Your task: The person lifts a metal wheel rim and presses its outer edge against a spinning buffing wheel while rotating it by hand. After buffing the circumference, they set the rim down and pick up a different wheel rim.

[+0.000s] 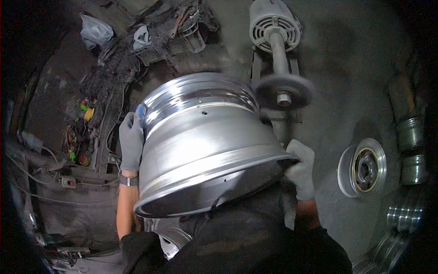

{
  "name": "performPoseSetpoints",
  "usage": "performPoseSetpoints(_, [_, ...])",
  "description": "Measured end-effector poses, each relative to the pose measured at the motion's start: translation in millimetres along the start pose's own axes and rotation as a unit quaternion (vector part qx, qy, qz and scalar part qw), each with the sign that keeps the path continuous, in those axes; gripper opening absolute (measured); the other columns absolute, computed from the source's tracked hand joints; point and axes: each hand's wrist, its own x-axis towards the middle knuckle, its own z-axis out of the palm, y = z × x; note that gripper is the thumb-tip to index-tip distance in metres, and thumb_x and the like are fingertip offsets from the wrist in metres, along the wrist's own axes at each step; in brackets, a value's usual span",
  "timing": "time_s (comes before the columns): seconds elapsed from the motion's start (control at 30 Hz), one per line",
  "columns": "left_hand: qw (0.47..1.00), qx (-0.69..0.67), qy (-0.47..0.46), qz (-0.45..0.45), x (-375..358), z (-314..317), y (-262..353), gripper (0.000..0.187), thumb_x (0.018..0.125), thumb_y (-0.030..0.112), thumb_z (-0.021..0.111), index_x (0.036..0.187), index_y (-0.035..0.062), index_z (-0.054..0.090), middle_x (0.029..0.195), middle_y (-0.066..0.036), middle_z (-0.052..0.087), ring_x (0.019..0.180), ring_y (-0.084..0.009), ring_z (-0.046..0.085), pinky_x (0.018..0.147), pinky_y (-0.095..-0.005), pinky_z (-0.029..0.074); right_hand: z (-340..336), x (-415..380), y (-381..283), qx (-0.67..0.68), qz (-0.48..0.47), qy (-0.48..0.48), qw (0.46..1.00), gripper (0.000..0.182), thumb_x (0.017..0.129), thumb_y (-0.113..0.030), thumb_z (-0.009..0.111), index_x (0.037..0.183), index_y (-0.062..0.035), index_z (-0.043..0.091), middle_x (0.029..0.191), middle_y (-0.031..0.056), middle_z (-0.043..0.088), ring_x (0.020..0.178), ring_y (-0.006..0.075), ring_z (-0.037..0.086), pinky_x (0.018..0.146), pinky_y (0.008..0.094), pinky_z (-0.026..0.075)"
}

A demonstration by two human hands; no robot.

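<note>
A large silver wheel rim (205, 132) is held up in front of my body, tilted, its upper band mirror-bright and its lower barrel duller. My gloved left hand (132, 141) grips its left side near the shiny band, the fingers partly behind the metal. At the lower right edge, my gloved right hand (299, 169) is wrapped against the rim's lip. Just beyond the rim, at the upper right, a dark round wheel (301, 89) sits on the shaft of a grey motor (275, 27). It looks blurred.
Another rim (367, 168) stands on the floor at the right, with several shiny rims along the far right edge. A dusty crate (166, 49) and plastic bag (96, 32) lie at the upper left. Cables and a small switch box (68, 182) are at the left.
</note>
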Motion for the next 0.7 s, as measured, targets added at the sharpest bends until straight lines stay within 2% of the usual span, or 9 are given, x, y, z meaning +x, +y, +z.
performPoseSetpoints(0.1, [1.000, -0.003, -0.011, -0.003, -7, -1, -5, 0.048, 0.109, 0.039, 0.061, 0.084, -0.0015, 0.060, 0.074, 0.002, 0.046, 0.074, -0.0087, 0.038, 0.064, -0.0290, 0.034, -12, 75, -70, -0.059, -0.142, -0.121, 0.981, 0.032, 0.067, -0.016, 0.082, 0.073, -0.0083, 0.053, 0.068, 0.0070, 0.051, 0.060, 0.0292, 0.057, 0.056, 0.0411, 0.043])
performPoseSetpoints(0.2, [1.000, -0.023, 0.003, 0.015, -15, -2, -3, 0.043, 0.110, 0.037, 0.058, 0.095, -0.0029, 0.063, 0.080, 0.000, 0.053, 0.077, -0.0096, 0.044, 0.070, -0.0289, 0.040, 2, 104, -116, -0.123, -0.211, -0.166, 0.955, 0.032, 0.062, -0.021, 0.082, 0.075, -0.0106, 0.055, 0.072, 0.0074, 0.051, 0.065, 0.0290, 0.059, 0.058, 0.0434, 0.045])
performPoseSetpoints(0.27, [0.999, -0.029, 0.020, 0.038, -21, -5, -15, 0.041, 0.110, 0.036, 0.057, 0.102, -0.0033, 0.064, 0.085, -0.002, 0.057, 0.079, -0.0100, 0.047, 0.073, -0.0288, 0.043, 8, 103, -112, -0.125, -0.222, -0.161, 0.954, 0.032, 0.061, -0.021, 0.082, 0.076, -0.0106, 0.056, 0.073, 0.0076, 0.051, 0.066, 0.0288, 0.059, 0.058, 0.0433, 0.045])
performPoseSetpoints(0.33, [0.983, -0.018, 0.115, 0.142, -31, -6, -48, 0.039, 0.112, 0.036, 0.052, 0.114, -0.0003, 0.066, 0.102, -0.006, 0.065, 0.090, -0.0119, 0.057, 0.083, -0.0292, 0.047, 5, 98, -111, -0.125, -0.228, -0.161, 0.952, 0.032, 0.061, -0.022, 0.082, 0.076, -0.0105, 0.056, 0.075, 0.0078, 0.051, 0.067, 0.0286, 0.059, 0.059, 0.0432, 0.046])
performPoseSetpoints(0.37, [0.983, -0.017, 0.116, 0.140, -32, -8, -61, 0.039, 0.112, 0.036, 0.052, 0.114, -0.0003, 0.066, 0.102, -0.006, 0.065, 0.090, -0.0119, 0.057, 0.083, -0.0292, 0.047, -1, 99, -113, -0.138, -0.216, -0.189, 0.948, 0.031, 0.062, -0.021, 0.082, 0.082, -0.0126, 0.059, 0.081, 0.0069, 0.056, 0.071, 0.0283, 0.063, 0.063, 0.0437, 0.050])
performPoseSetpoints(0.43, [0.982, -0.159, 0.086, 0.048, -82, -3, -80, 0.039, 0.113, 0.037, 0.050, 0.115, 0.0015, 0.067, 0.105, -0.006, 0.066, 0.093, -0.0122, 0.058, 0.083, -0.0294, 0.048, -3, 98, -113, -0.151, -0.203, -0.211, 0.944, 0.032, 0.064, -0.020, 0.081, 0.089, -0.0146, 0.062, 0.087, 0.0060, 0.061, 0.076, 0.0279, 0.066, 0.067, 0.0443, 0.054])
performPoseSetpoints(0.5, [0.951, -0.300, 0.054, -0.048, -72, 13, -94, 0.040, 0.114, 0.039, 0.048, 0.116, 0.0033, 0.067, 0.108, -0.006, 0.066, 0.096, -0.0126, 0.060, 0.083, -0.0295, 0.049, -3, 99, -112, -0.137, -0.192, -0.223, 0.946, 0.033, 0.062, -0.019, 0.082, 0.088, -0.0140, 0.062, 0.087, 0.0062, 0.060, 0.076, 0.0275, 0.066, 0.066, 0.0438, 0.054])
performPoseSetpoints(0.63, [0.800, -0.552, -0.012, -0.234, -82, 13, -135, 0.043, 0.116, 0.042, 0.043, 0.118, 0.0069, 0.068, 0.114, -0.006, 0.066, 0.102, -0.0133, 0.063, 0.082, -0.0298, 0.051, -4, 95, -107, -0.137, -0.193, -0.208, 0.949, 0.033, 0.062, -0.022, 0.081, 0.086, -0.0129, 0.061, 0.085, 0.0071, 0.058, 0.076, 0.0289, 0.065, 0.066, 0.0447, 0.054])
performPoseSetpoints(0.7, [0.815, -0.520, 0.043, -0.252, -74, 16, -135, 0.043, 0.116, 0.040, 0.042, 0.119, 0.0058, 0.068, 0.105, -0.004, 0.065, 0.091, -0.0135, 0.059, 0.076, -0.0303, 0.049, -10, 93, -100, -0.135, -0.171, -0.214, 0.952, 0.034, 0.061, -0.023, 0.080, 0.085, -0.0116, 0.059, 0.083, 0.0081, 0.056, 0.075, 0.0312, 0.063, 0.065, 0.0453, 0.052])
